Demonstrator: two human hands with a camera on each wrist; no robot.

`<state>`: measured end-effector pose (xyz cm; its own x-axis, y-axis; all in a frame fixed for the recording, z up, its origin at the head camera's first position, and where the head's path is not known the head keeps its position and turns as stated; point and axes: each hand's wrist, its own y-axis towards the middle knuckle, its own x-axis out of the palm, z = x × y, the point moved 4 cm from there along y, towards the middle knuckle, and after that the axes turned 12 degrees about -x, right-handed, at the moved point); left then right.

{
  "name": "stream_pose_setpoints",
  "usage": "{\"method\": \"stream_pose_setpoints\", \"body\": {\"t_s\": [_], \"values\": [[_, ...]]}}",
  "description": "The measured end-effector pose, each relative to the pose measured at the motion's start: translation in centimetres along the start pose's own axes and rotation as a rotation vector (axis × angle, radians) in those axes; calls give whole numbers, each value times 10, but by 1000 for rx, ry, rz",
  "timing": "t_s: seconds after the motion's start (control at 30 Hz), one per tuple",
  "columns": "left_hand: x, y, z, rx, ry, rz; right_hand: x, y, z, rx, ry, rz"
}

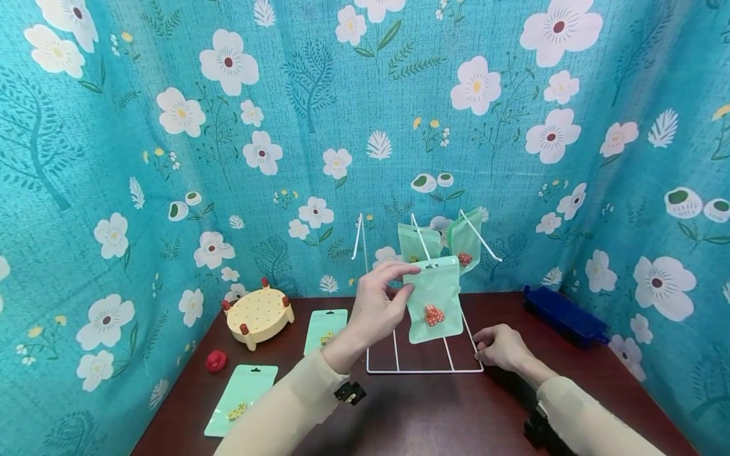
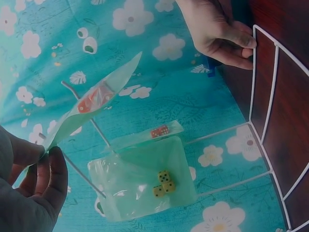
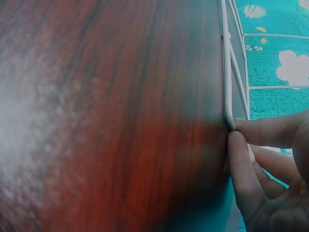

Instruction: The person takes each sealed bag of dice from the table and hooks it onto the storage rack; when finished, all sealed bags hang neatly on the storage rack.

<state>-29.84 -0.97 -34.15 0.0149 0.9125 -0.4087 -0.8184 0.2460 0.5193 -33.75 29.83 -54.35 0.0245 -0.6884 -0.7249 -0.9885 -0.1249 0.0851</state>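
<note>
My left hand [image 1: 379, 304] pinches the top edge of a pale green zip pouch [image 1: 424, 291] with red dice inside, its hanging hole right at the front end of the middle hook of a white wire rack [image 1: 424, 372]. Farther back on that hook hangs a pouch with yellow dice [image 2: 164, 183]. Another green pouch [image 1: 463, 237] with red dice hangs from the right hook. Down at the table, my right hand [image 1: 504, 348] pinches the front right corner of the rack's base between thumb and fingertip, as the right wrist view shows.
Two green pouches with yellow pieces, one nearer [image 1: 251, 383] and one farther [image 1: 319, 323], lie flat on the left. Beside them are a small red object [image 1: 216, 361] and a round yellow stand [image 1: 259, 318] with red-tipped legs. A blue tray [image 1: 564, 315] sits at the right back.
</note>
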Motion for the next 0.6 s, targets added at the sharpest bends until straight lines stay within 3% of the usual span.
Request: {"method": "stream_pose_setpoints", "body": {"t_s": [0.27,0.6], "values": [[4,5,-6,-23,14,20,0,-1,-1,-7,2,9],[8,16,-24,-106,-7,73,1,-1,-1,7,17,15]]}}
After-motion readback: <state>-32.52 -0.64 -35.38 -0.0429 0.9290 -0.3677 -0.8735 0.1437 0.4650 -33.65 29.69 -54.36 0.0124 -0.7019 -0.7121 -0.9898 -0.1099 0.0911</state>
